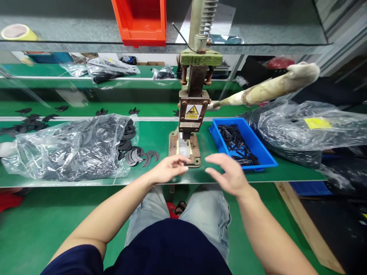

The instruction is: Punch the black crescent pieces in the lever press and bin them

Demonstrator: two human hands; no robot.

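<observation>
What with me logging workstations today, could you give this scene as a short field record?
left hand: fingertips at the front of the press base
right hand: open, holding nothing, near the blue tray
press lever: padded, pointing right
tray contents: black strips
crescent parts: black, spilling from clear bag

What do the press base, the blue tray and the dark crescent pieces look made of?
Press base: metal, probably iron or steel, given the brown rusty surface. Blue tray: moulded plastic, smooth and slightly glossy, one even colour. Crescent pieces: thin, flat, matte black sheet; rubber, fibre or plastic, the view leaves it open.
</observation>
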